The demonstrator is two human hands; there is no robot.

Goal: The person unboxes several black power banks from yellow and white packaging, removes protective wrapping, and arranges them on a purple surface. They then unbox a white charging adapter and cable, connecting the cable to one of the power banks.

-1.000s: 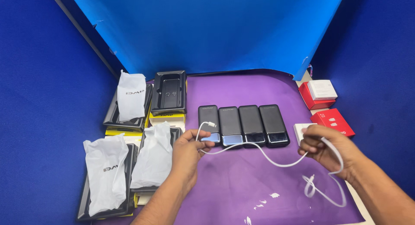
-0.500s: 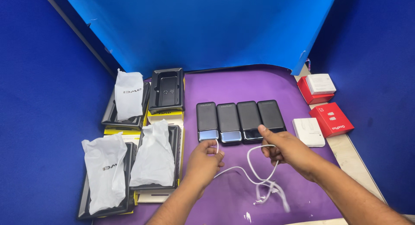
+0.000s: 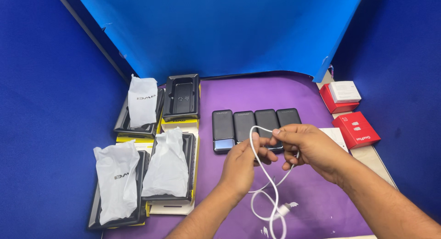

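Note:
Both hands hold one white cable (image 3: 271, 188) above the purple mat (image 3: 317, 202). My left hand (image 3: 243, 163) grips it at the lower left, and my right hand (image 3: 305, 147) pinches the top of a loop. The slack hangs in loops towards the near edge, ending in a white plug. Just behind the hands lie several black power banks (image 3: 223, 129) side by side in a row; the hands hide the near ends of the middle ones.
Black plastic trays (image 3: 182, 95) on yellow boxes sit at the left, three with white bags (image 3: 142, 106) on them. Two red boxes (image 3: 356, 129) and a white box (image 3: 337, 137) stand at the right. Blue walls enclose the area.
My right hand moved left from the white box to meet the left hand over the power banks. The cable, stretched out a second ago, now hangs in loops.

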